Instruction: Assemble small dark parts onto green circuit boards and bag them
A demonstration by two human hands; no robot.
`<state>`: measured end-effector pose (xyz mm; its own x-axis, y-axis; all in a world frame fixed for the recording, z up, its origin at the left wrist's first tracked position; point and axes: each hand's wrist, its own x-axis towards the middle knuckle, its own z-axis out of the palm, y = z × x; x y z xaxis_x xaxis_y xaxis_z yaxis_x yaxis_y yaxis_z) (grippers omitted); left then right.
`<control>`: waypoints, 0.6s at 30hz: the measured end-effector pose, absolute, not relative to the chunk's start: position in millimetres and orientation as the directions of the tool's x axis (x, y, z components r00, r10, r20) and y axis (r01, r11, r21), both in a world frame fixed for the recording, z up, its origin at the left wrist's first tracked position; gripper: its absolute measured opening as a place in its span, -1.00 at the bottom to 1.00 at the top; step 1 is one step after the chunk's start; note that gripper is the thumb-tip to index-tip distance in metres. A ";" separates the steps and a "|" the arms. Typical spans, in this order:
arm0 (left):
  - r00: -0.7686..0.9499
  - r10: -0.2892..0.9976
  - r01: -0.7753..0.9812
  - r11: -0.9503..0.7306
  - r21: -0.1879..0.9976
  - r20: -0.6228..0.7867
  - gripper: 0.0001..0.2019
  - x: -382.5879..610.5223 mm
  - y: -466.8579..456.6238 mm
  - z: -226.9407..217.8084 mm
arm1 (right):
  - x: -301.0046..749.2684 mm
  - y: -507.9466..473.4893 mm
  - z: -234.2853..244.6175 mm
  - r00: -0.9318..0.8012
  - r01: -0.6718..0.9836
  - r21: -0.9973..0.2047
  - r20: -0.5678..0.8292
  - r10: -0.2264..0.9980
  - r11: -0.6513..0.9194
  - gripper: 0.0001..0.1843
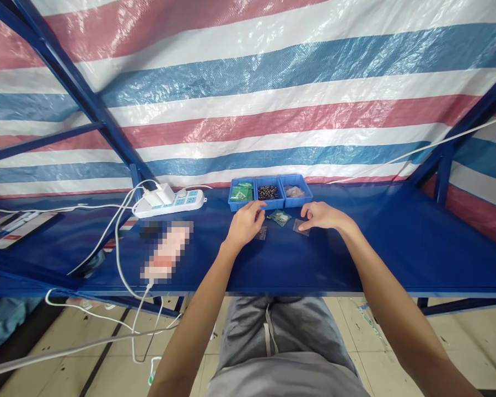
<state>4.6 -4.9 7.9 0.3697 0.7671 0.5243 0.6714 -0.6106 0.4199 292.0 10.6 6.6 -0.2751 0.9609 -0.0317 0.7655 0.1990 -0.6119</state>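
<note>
My left hand [245,225] is over the bench just in front of the blue bins, fingers curved and apart. Beside it, partly under the fingers, lies a small clear plastic bag [262,234]. My right hand [323,215] has its thumb tip over another small clear plastic bag [301,227], with a gap between thumb and forefinger. Between both hands lies a small bag with greenish and metallic contents [280,217]. Behind are joined blue bins: one with green packets [242,191], one with small dark metallic parts [268,192], one with clear plastic bags [294,191].
A white power strip [169,204] with plugged-in chargers stands left on the blue bench [289,264]. A blurred-out pinkish object [168,251] has a white cable [119,253] attached. Blue metal posts [82,99] and a striped tarpaulin [273,121] stand behind.
</note>
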 end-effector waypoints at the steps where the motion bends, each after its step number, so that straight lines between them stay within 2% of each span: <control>1: 0.369 0.768 0.673 -0.609 0.419 0.524 -0.78 4.4 -4.8 7.8 | 291.0 11.6 4.4 -0.282 0.765 -0.610 -0.027 0.959 0.208 -0.58; 12: 0.382 0.765 0.684 -0.611 0.398 0.519 -0.80 2.7 -2.0 4.1 | 273.5 3.2 16.5 -0.402 0.672 -0.712 -0.123 0.907 0.201 -0.83; 15: 0.375 0.768 0.687 -0.606 0.400 0.519 -0.80 3.3 -2.1 4.2 | 271.6 0.2 19.2 -0.404 0.594 -0.781 -0.082 0.911 0.193 -0.81; 18: 0.375 0.767 0.684 -0.608 0.404 0.520 -0.80 3.7 -1.9 3.9 | 263.0 -2.6 19.3 -0.415 0.448 -0.868 0.009 0.910 0.213 -0.73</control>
<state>3.7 -1.9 3.9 0.3753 0.7674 0.5199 0.6838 -0.6079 0.4036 263.0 -2.6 19.3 -0.4153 0.9096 0.0089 0.4479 0.2130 -0.8683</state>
